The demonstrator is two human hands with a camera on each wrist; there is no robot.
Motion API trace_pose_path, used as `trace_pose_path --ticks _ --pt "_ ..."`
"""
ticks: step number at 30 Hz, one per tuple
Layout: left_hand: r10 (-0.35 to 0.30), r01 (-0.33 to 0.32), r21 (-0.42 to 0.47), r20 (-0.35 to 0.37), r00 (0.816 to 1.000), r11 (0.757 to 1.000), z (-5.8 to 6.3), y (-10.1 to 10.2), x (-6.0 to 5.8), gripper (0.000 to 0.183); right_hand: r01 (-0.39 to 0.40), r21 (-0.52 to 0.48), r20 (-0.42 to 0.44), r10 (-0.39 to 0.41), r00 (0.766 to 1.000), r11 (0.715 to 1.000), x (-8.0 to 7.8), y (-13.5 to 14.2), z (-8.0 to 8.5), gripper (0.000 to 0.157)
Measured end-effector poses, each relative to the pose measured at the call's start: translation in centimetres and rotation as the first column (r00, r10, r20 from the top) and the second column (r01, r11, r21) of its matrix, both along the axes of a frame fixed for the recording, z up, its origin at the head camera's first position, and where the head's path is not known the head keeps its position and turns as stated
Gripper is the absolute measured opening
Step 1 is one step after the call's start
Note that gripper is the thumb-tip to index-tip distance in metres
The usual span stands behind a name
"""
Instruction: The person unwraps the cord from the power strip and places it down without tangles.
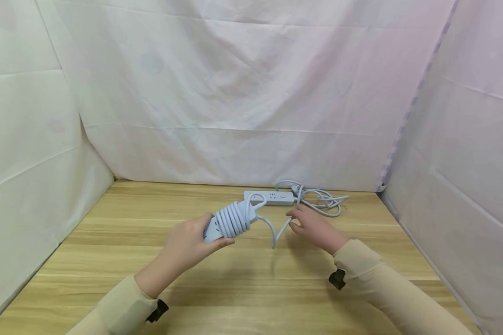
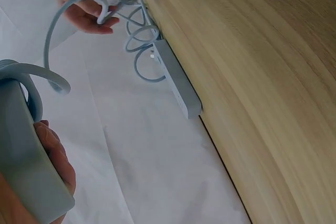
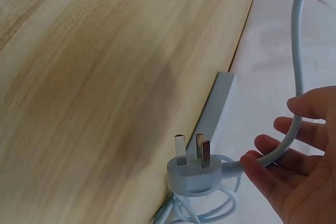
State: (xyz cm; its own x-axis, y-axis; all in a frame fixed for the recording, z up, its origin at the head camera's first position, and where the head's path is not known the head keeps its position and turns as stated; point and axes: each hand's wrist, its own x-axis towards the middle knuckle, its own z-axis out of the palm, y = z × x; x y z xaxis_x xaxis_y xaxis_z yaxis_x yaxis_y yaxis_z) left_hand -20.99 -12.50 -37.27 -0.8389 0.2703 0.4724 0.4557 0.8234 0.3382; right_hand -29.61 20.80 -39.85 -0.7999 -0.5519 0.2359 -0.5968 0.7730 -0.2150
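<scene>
I see a boxy, cord-wrapped power strip [image 1: 232, 220], left hand [image 1: 190, 239] curled round its end, right hand [image 1: 312, 225] right of it, pinching smooth cord [image 3: 297, 51] behind a metal-pronged plug [image 3: 194, 179]

A long, plain, cream-beige left sleeve [image 1: 121, 302] and a like-coloured right sleeve [image 1: 390, 286] are being worn, both being ended short of the bare hands [image 1: 188, 239]. A small, angular black fitting [image 1: 157, 311] is being carried on the left sleeve's inward side; a similar second fitting [image 1: 337, 279] is being carried on the right.
</scene>
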Motion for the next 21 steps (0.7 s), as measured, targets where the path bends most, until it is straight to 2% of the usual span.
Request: trace_pose_path --ticks 7,13,21 --pt "0.02 -0.021 0.016 0.047 0.999 1.0 0.2 0.5 -0.4 0.055 -0.054 0.026 -0.028 0.055 0.998 0.998 -0.8 -0.3 -1.0 0.022" --pt "0.033 -0.035 0.031 0.075 0.997 0.999 0.3 0.8 -0.8 0.055 -0.056 0.057 -0.02 0.058 0.998 0.997 -1.0 -0.5 -1.3 0.022" --pt "0.045 -0.048 0.04 0.072 0.996 0.998 0.3 1.1 -1.0 0.055 -0.049 0.062 0.021 0.048 0.999 0.997 -0.5 -0.5 -0.9 0.025"
